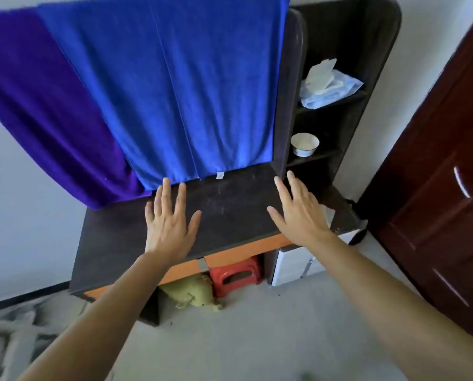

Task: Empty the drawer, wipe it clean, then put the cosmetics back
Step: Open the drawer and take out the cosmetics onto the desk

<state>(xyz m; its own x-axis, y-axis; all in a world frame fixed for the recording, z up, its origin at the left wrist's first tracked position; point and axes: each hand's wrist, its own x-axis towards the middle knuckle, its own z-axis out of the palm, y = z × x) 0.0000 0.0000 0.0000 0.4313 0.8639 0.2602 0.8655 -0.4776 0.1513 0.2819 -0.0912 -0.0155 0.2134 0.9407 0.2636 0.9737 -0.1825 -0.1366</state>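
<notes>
Both forearms reach forward from the bottom edge, bare, toward a dark desk (229, 210). Behind the desk hangs a large blue cloth (161, 86), and a purple cloth (37, 111) hangs beside it on the left, both covering what stands at the back. At the far right stands a dark red door (444, 188). On the right of the desk a dark shelf unit (339, 50) holds a light blue packet (328, 89) above and a white bowl (304, 144) one shelf lower. Under the desk top runs an orange drawer front (238, 254), closed, so no cosmetics are visible. Below it sit a red stool (236, 276) and a yellow-green soft thing (194, 292) on the floor. The left hand (169, 224) lies flat over the desk top, fingers spread open and holding nothing. The right hand (298, 213) is the same, open and empty, near the desk's right part.
</notes>
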